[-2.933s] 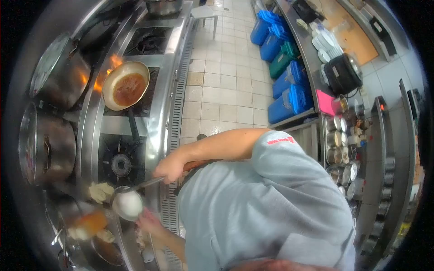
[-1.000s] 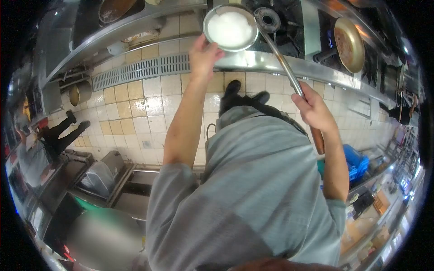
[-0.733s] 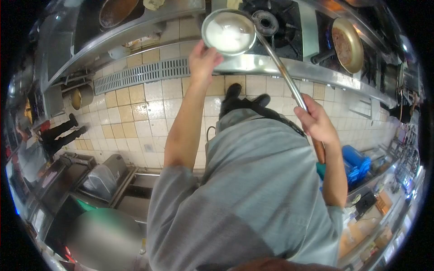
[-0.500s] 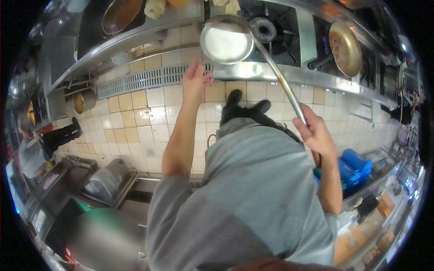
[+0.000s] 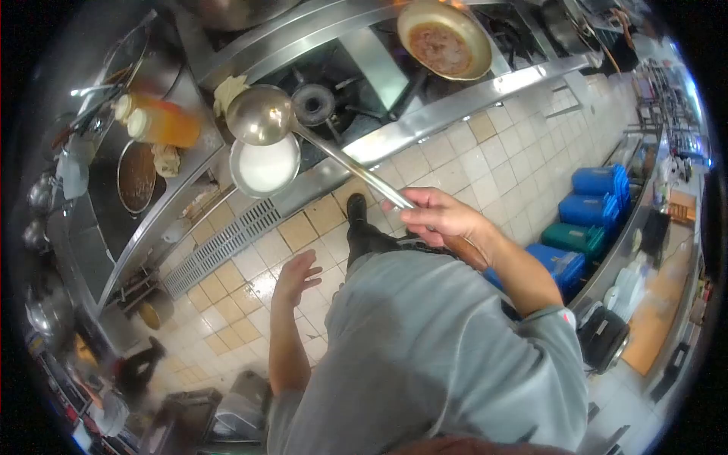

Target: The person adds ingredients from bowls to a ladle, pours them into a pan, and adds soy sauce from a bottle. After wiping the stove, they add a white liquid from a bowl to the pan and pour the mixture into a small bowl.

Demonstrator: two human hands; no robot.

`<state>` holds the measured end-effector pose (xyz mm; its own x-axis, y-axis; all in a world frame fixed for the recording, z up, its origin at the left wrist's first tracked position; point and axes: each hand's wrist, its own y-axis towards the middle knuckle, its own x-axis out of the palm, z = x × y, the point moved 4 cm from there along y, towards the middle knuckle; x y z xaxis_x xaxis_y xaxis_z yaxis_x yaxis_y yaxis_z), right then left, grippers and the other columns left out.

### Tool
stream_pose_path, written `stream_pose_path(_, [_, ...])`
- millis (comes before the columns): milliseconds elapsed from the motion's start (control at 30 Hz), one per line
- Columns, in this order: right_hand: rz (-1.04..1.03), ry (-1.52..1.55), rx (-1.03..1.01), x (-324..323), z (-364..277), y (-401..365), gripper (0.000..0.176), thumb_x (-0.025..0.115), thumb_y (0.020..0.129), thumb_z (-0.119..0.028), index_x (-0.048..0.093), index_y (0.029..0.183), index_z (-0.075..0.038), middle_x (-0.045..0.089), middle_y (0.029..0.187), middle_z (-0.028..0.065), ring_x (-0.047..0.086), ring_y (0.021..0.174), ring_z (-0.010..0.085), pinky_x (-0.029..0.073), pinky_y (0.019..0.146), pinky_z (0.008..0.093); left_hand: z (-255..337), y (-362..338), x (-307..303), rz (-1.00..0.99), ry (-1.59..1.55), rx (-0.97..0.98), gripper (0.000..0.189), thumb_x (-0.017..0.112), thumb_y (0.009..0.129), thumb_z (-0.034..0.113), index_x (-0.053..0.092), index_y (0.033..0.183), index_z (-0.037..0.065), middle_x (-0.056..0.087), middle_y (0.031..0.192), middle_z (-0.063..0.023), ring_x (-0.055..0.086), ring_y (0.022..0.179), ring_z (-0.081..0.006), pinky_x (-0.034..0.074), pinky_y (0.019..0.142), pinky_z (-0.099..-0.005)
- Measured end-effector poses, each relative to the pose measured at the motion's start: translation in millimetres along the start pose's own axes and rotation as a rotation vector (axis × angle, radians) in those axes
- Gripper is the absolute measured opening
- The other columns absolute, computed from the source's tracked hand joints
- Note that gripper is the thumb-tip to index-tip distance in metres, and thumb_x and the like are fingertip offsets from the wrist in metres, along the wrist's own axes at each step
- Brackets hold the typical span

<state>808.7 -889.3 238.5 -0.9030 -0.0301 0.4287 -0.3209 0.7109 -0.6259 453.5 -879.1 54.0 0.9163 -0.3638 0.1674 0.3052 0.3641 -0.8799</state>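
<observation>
My right hand [image 5: 444, 216] is closed around the long metal handle of a big ladle [image 5: 262, 114], whose wooden end runs back under my wrist. The ladle's round bowl overlaps the far edge of a metal pan [image 5: 241, 183] at the stove's front, with white contents [image 5: 264, 164] inside. Lower down, in front of my body, my left hand [image 5: 296, 277] holds nothing, and its fingers are apart. It is over the tiled floor [image 5: 303, 227], away from the pan.
Behind the ladle is a gas burner [image 5: 313, 102]. A frying pan [image 5: 481, 57] with brownish residue sits farther right. Squeeze bottles [image 5: 178, 129], a crumpled cloth [image 5: 227, 92] and a pan of brown sauce [image 5: 136, 178] are at left. Blue bins [image 5: 588, 208] line the right; another person [image 5: 114, 413] stands lower left.
The view has turned to the right. My left hand has drawn back from the stove toward my body. The ladle stays in my right hand, its bowl still by the pan.
</observation>
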Motion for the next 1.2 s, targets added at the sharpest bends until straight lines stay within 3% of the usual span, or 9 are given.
stream_pose_path(133, [-0.09,0.297,-0.111,-36.4,13.1,-35.1,0.038,0.068,0.096,-0.02,0.056,0.128,-0.003,0.046,0.062,-0.0038,0.039,0.04,0.0046,0.029,0.037,0.0211,20.3,1.8,43.3,-0.043,0.101,0.007,0.058,0.063,0.1,0.037,0.05,0.143,0.0,0.054,0.139,-0.0139,0.062,0.115,-0.03,0.057,0.09,-0.0413])
stream_pose_path(300, [-0.076,0.496,-0.294,-100.2,43.3,-110.9,0.034,0.069,0.094,-0.017,0.054,0.12,-0.002,0.043,0.06,-0.0026,0.04,0.036,0.0053,0.029,0.031,0.0228,51.6,27.2,133.1,-0.168,0.245,0.086,0.055,0.063,0.099,0.038,0.054,0.138,-0.001,0.057,0.135,-0.0107,0.062,0.113,-0.0244,0.057,0.086,-0.0362])
stream_pose_path(433, [0.146,0.569,-0.464,-163.8,94.0,-187.7,0.029,0.065,0.094,-0.011,0.052,0.118,-0.001,0.043,0.058,-0.0013,0.038,0.033,0.0077,0.027,0.029,0.0254,76.9,45.0,232.2,-0.119,0.349,0.139,0.052,0.063,0.099,0.037,0.056,0.136,0.0,0.058,0.132,-0.0102,0.063,0.11,-0.0227,0.057,0.084,-0.0347])
stream_pose_path(633, [0.51,0.688,-0.441,-231.9,185.5,-267.8,0.024,0.062,0.093,-0.008,0.055,0.115,-0.004,0.041,0.052,-0.0028,0.036,0.032,0.0098,0.027,0.029,0.0262,98.7,109.8,358.9,-0.164,0.353,0.2,0.055,0.066,0.097,0.039,0.056,0.136,0.002,0.065,0.12,-0.0101,0.065,0.105,-0.022,0.054,0.088,-0.0351])
stream_pose_path(700, [0.603,0.746,-0.419,-245.7,204.9,-271.7,0.022,0.061,0.093,-0.008,0.055,0.114,-0.004,0.04,0.052,-0.0031,0.036,0.032,0.0097,0.027,0.029,0.026,103.0,153.0,387.3,-0.185,0.249,0.214,0.052,0.067,0.098,0.034,0.055,0.136,0.001,0.066,0.114,-0.0107,0.067,0.1,-0.0221,0.055,0.088,-0.0343])
stream_pose_path(900, [0.891,0.979,-0.299,-270.4,254.6,-248.2,0.023,0.06,0.091,-0.009,0.055,0.112,-0.005,0.039,0.052,-0.0028,0.034,0.032,0.0097,0.028,0.029,0.0258,126.9,258.4,476.4,-0.109,0.101,0.22,0.05,0.069,0.096,0.029,0.053,0.134,0.001,0.062,0.117,-0.0098,0.063,0.106,-0.0215,0.053,0.09,-0.0346])
stream_pose_path(1000, [0.888,1.04,-0.311,-282.4,268.6,-224.7,0.025,0.063,0.09,-0.012,0.055,0.112,-0.005,0.04,0.052,-0.0026,0.033,0.032,0.0093,0.028,0.03,0.0253,118.1,345.1,490.0,-0.079,-0.026,0.135,0.046,0.071,0.095,0.032,0.055,0.126,0.003,0.061,0.117,-0.0088,0.061,0.105,-0.0217,0.051,0.089,-0.0349])
stream_pose_path(1200, [0.901,1.182,-0.256,-323.3,288.1,-188.4,0.025,0.066,0.089,-0.014,0.056,0.11,-0.006,0.04,0.051,-0.0035,0.033,0.032,0.0088,0.028,0.03,0.025,126.7,401.5,535.6,-0.16,-0.172,0.15,0.04,0.07,0.095,0.04,0.059,0.11,0.005,0.062,0.11,-0.0103,0.063,0.101,-0.0247,0.052,0.086,-0.0359])
